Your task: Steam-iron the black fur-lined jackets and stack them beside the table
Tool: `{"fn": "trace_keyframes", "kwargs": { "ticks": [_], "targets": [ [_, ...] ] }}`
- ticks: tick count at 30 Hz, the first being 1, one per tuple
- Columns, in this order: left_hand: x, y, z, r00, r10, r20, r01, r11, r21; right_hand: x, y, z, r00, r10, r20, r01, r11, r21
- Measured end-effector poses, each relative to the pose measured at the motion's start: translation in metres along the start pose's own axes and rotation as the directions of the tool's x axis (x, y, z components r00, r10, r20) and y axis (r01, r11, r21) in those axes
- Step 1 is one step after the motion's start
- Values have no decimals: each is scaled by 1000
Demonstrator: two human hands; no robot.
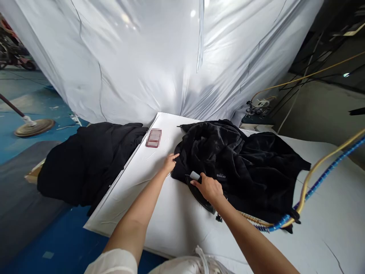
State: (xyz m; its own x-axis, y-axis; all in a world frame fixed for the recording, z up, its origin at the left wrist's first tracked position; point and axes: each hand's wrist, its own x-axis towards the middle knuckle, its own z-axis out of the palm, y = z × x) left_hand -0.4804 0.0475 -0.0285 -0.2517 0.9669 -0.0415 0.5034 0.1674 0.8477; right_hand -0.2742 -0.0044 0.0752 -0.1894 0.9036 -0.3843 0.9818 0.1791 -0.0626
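Observation:
A black garment [256, 163] with small white lettering lies rumpled on the white table [162, 198]. My right hand [209, 187] is wrapped round the grey handle of a dark iron [201, 196], whose base is at the garment's near left edge. My left hand [170, 163] touches the garment's left edge, one finger stretched out and the others curled; whether it pinches any cloth is too small to tell.
A red and white pack [154, 138] lies left of the garment. More black clothing [91, 160] is heaped beyond the table's left edge. A blue hose [327, 175] and a yellow hose cross the right side. White sheeting [171, 57] hangs behind.

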Motion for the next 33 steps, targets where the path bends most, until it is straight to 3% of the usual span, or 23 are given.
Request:
{"fn": "trace_keyframes", "kwargs": {
  "ticks": [5,8,12,15,21,29,33],
  "targets": [
    [-6,-1,2,994,-86,-72,85,996,-10,10,-6,1,999,46,-24,-45,998,43],
    [-5,1,0,993,-107,-56,106,994,-26,18,-10,0,998,65,-9,-64,996,66],
    [-1,5,-17,994,-113,-13,112,993,-47,28,-16,-7,997,72,18,-73,995,69],
    [-2,11,-36,992,-111,-62,109,993,-44,32,-21,-8,999,7,47,-10,999,53],
    [-17,20,-55,969,10,-248,-25,998,-57,32,-29,-3,991,-125,48,125,992,7],
    [-24,39,-50,916,150,-372,-192,978,-78,51,-67,-8,994,-107,20,106,994,24],
    [-29,48,-49,898,165,-407,-202,978,-49,52,-77,-11,993,-110,37,109,994,31]
  ]
}}
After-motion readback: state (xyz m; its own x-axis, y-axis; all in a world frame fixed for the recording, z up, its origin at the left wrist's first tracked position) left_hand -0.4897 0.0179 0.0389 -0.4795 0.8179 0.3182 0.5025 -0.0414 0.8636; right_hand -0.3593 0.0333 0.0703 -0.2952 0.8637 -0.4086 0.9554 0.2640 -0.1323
